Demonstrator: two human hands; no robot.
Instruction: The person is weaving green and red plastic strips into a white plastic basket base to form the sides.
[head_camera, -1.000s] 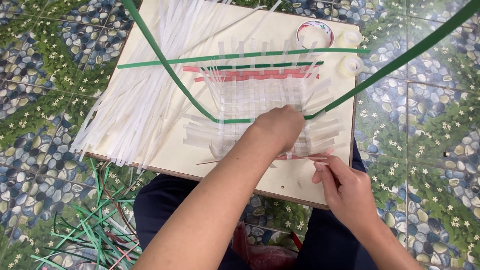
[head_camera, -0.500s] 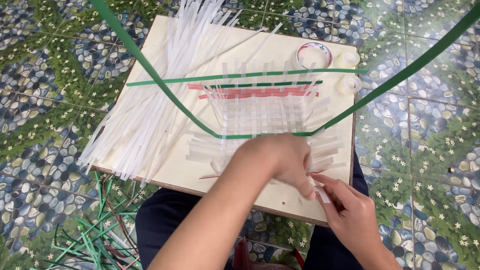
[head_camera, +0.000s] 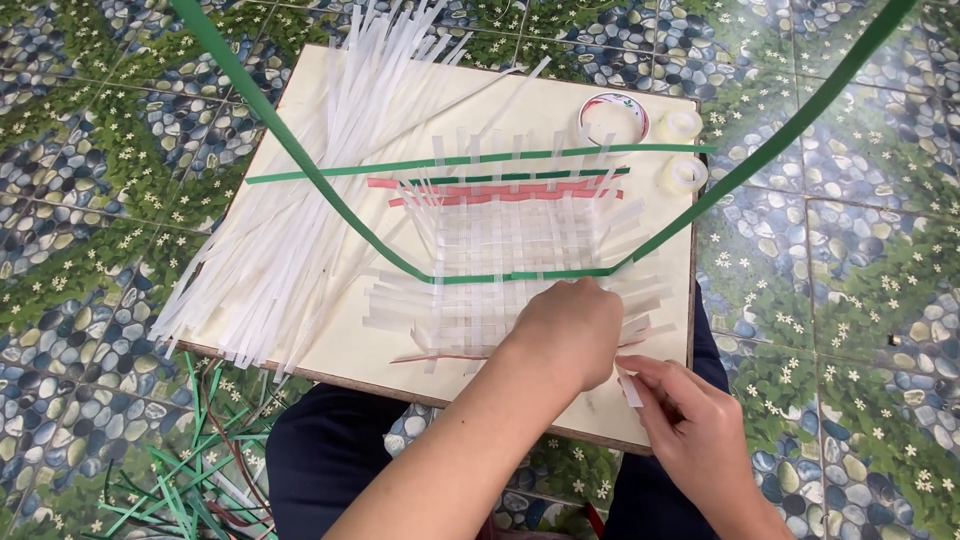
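Left hand (head_camera: 565, 335): pressed flat on the woven white mat (head_camera: 510, 265), fingers hidden, can't tell the grip.
Right hand (head_camera: 690, 425): fingers pinched a white strip (head_camera: 630, 388) off the mat's lower right.
Mat: sat mid-board (head_camera: 330, 350).

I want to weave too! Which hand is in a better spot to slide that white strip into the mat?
Probably the right hand: its fingers pinch the white strip's end at the woven mat's near right edge. The left hand lies flat on the mat.

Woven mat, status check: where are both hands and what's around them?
Left hand pressing flat on woven mat. Right hand pinching white strip at board edge. Green strap looped across the weave.
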